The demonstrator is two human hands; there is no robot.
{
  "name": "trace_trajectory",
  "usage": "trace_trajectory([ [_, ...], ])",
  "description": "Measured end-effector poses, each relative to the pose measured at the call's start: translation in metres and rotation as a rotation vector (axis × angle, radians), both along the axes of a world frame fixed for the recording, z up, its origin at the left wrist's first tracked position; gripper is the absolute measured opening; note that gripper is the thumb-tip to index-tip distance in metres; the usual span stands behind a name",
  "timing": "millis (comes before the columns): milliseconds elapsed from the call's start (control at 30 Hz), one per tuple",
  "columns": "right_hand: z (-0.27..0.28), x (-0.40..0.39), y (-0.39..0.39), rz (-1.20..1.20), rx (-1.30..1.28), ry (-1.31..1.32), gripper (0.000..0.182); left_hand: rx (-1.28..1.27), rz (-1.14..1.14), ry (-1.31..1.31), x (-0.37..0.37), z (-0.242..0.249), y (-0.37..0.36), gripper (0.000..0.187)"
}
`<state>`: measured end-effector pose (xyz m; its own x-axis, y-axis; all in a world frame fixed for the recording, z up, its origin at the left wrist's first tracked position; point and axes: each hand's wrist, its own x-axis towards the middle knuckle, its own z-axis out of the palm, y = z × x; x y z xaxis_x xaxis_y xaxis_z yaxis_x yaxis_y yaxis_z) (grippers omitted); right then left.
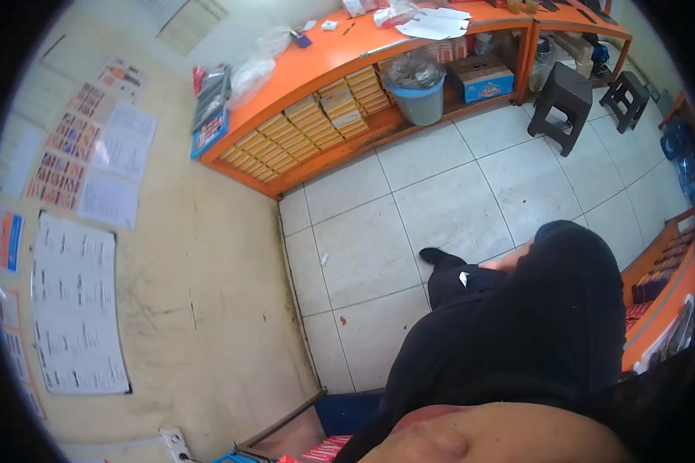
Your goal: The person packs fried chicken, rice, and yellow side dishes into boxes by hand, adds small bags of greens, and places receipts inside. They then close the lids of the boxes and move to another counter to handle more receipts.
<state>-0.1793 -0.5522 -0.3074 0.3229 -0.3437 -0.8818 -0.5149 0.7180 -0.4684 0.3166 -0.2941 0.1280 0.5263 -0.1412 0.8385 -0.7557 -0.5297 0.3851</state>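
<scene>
Can't make out the left hand or the right hand tbh, so no way to tell whether either is clenched, loose or gripping anything; a bit of bare skin [508, 261] shows past the dark clothing [510, 339], could be arm or leg; taking the view as a clock, the nearest stuff is packs [676, 255] on the orange shelf [645, 267] near 3, plus red packs [326, 449] down at 6; my read is no handling step is visible, and picking anything up would call for a hand coming clear of the body first; further out, yellow boxes [301, 127] fill the orange counter [324, 58] just before 12; bin [421, 108] at 1, dark stool [567, 81] at 2, wall sheet [77, 309] between 8 and 9.
</scene>
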Motion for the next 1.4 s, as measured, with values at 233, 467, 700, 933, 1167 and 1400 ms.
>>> trace_trajectory([
  [233, -0.013, -0.044, -0.145, -0.107, 0.031, -0.055, 0.043, 0.017, -1.058, 0.686, -0.084, -0.121, -0.307, 0.061],
  [467, 0.136, -0.013, -0.305, -0.422, 0.113, -0.544, 0.039, 0.145, -1.489, 0.689, -0.169, -0.152, -0.515, 0.043],
  [700, 0.251, 0.111, -0.484, -0.032, -0.409, -1.014, 0.038, 0.252, -1.586, 0.778, -0.174, -0.162, -0.647, 0.037],
  [933, 0.264, 0.162, -0.62, -0.18, -0.605, -1.065, 0.036, 0.361, -1.597, 0.848, -0.127, -0.179, -0.789, 0.036],
  [1167, 0.27, 0.148, -0.737, -0.432, -0.544, -0.983, 0.032, 0.634, -1.742, 0.783, -0.131, -0.162, -0.943, 0.041],
  [1400, 0.24, 0.083, -0.842, 0.027, -1.047, -0.612, 0.022, 1.175, -1.833, 0.49, -0.176, -0.168, -1.045, 0.051],
])
